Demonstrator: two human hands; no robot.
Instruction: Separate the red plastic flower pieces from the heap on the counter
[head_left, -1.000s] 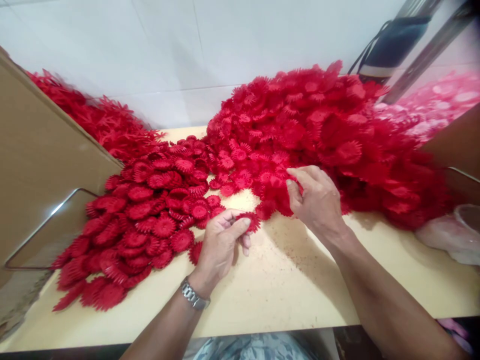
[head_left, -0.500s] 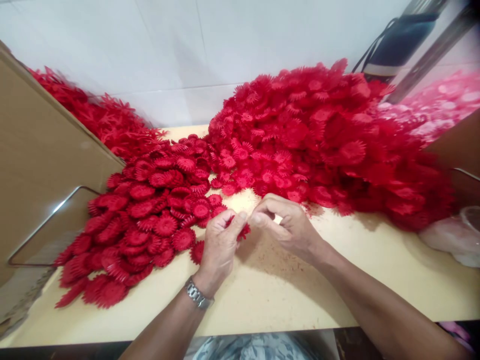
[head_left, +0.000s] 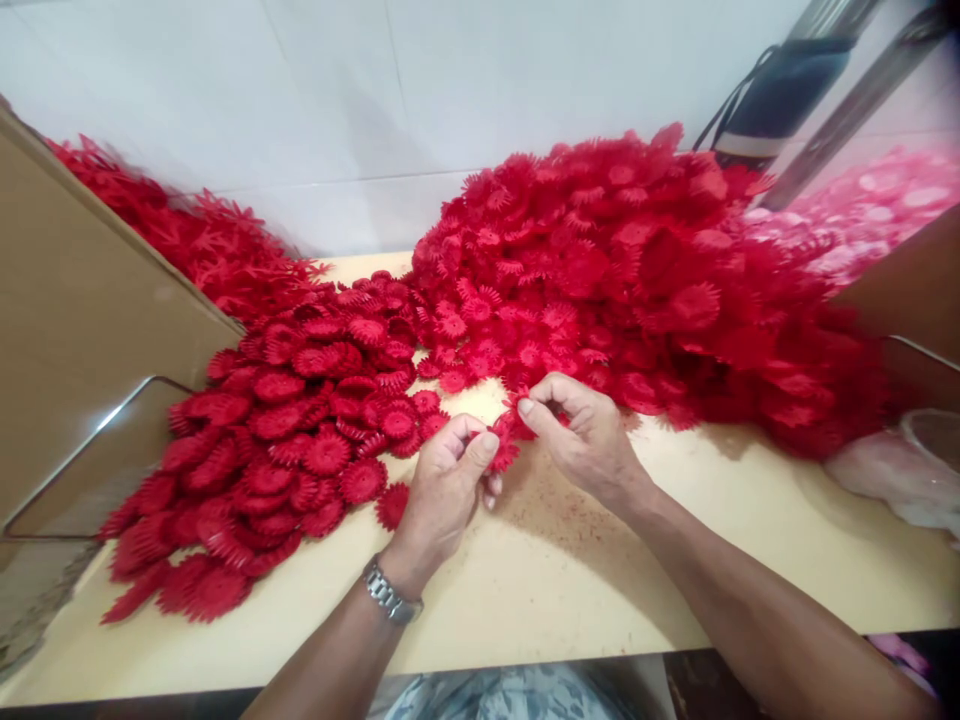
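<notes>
My left hand [head_left: 446, 480], with a metal watch on its wrist, pinches a red flower-shaped piece [head_left: 505, 454] with notched edges between thumb and fingers. Just to the right, my right hand [head_left: 581, 430] is closed in a pinch, thumb against forefinger. A bit of red petal [head_left: 516, 402] shows at its fingertips; whether this joins the piece in my left hand I cannot tell. Close to my left hand lies a heap of thick, layered red flowers [head_left: 300, 440]. One single red flower [head_left: 391, 506] rests beside my left wrist.
A tall pile of loose red flower pieces [head_left: 600, 260] stands behind my right hand. More spiky red pieces [head_left: 202, 240] lie behind a cardboard panel [head_left: 97, 260] at left. Pink pieces [head_left: 877, 205] and a plastic cup [head_left: 934, 440] are at right. Red crumbs dot the table [head_left: 570, 590].
The red piece in my left hand now shows more fully. My right hand has moved slightly up and right, and red petal now shows at its fingertips. The view has shifted a little.
</notes>
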